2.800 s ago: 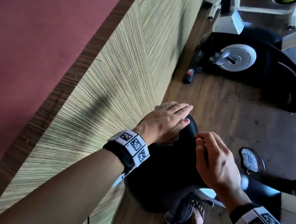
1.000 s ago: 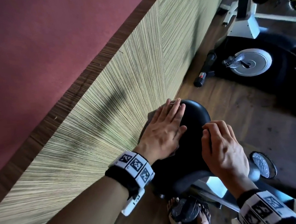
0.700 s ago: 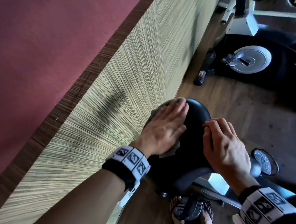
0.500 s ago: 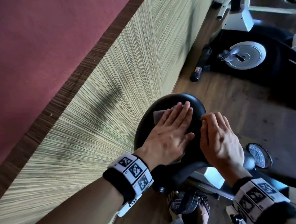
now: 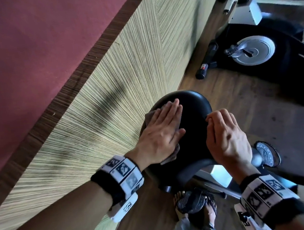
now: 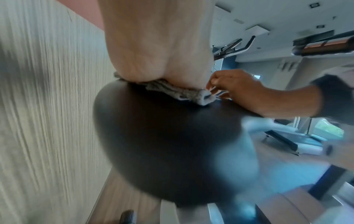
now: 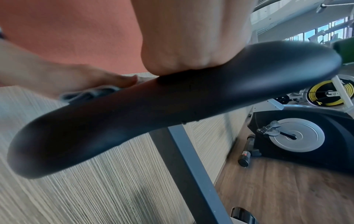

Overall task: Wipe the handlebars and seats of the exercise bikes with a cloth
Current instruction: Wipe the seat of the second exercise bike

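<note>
The left hand (image 5: 161, 132) lay flat on the grey cloth (image 5: 148, 118), fingers straight and together, pressing it onto the wall-side half of the black seat (image 5: 193, 110); half a second before, the same hand and cloth had been nearer the seat's middle and front rim, so the stroke had travelled back and toward the striped wall panel (image 5: 109, 100). A corner of cloth stuck out below the heel of the hand, and the left wrist view showed it bunched under the palm. The right hand (image 5: 225, 135) rested on the seat's other edge with its fingers curled over the rim, steadying it as it had been in the preceding frames (how far they wrapped underneath could not be told). Judging from this sweep, the top of this seat was being covered pass by pass, with the strip beneath the right hand probably not yet reached. A second exercise bike (image 5: 271, 51) stood well apart on the wooden floor (image 5: 238, 97), and nothing showed whether it had been cleaned; no handlebars of the near bike were in the head view.
</note>
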Tool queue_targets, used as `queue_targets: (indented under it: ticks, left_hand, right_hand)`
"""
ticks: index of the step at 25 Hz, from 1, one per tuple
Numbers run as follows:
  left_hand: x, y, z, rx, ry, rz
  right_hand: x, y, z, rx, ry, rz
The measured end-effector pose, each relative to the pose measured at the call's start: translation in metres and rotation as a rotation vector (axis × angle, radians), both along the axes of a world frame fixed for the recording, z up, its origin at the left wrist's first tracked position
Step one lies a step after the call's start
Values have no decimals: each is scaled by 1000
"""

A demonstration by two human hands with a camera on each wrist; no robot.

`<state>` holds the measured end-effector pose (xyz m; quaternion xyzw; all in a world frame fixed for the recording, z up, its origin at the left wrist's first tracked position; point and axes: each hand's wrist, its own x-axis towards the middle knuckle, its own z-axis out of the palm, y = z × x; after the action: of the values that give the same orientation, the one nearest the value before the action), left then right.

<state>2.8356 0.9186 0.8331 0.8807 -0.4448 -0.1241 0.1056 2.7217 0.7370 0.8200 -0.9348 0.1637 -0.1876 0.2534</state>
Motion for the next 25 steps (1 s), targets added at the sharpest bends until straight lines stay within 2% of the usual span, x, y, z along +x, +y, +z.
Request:
queue_targets:
  ticks: [3,7,8,11,13,17,19,21,23,25]
  left_hand:
    - [5,11,-2,-53,48,-61]
    - [25,-14,-1,-58,93,212]
    - [19,-13,-2,-39,72,226]
    - [-6,10,-3,-56,33,121]
    - [1,14,-2,-94,65,98]
    - [21,-10,0,-60,143,340]
    - [5,-2,-2,-57,87,347]
    - [-10,14,-4,-87,82,283]
    - [-2,16,-6,-122,130,282]
    - [18,4,-3,-117,244,392]
  right_hand:
    - [-1,1,0,-22,14,-9]
    - [-1,0,0,-25,29,-12]
    - [-1,0,-1,-30,32,-11]
    - [0,0,0,-26,52,9]
    - [-1,-1,-1,-55,66,67]
    - [2,-3,-10,-99,42,183]
    - [1,-1,-13,-86,67,185]
    - [1,0,-14,-78,76,160]
    - [0,1,-15,-88,74,136]
    - [1,0,-16,-109,59,137]
